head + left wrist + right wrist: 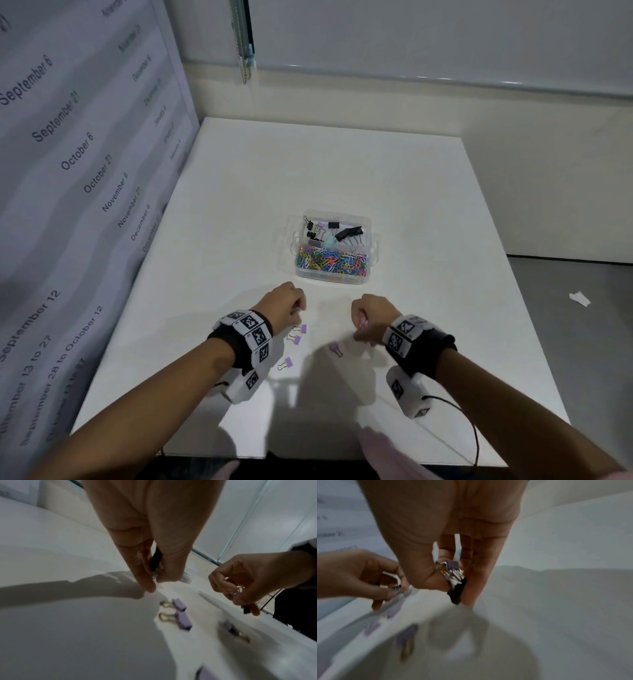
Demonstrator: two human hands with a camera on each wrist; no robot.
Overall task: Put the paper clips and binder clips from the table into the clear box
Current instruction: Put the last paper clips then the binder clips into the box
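The clear box [371, 245] sits mid-table, its near half full of coloured paper clips [330, 261] and its far half holding black and pastel binder clips [348, 232]. My left hand [297, 306] hovers just before the box, fingers pinched round a dark binder clip [155, 559]. My right hand [360, 317] is level with it, gripping several binder clips [453, 573], purple and black. Several purple binder clips lie on the table [428, 192] between and below the hands: a pair [301, 329] [295, 339], one nearer me [286, 363], one [335, 348] under the right hand.
A calendar sheet [85, 154] hangs as a wall along the table's left edge. A window blind cord [245, 41] hangs at the back. A scrap of white paper [579, 298] lies on the grey floor to the right.
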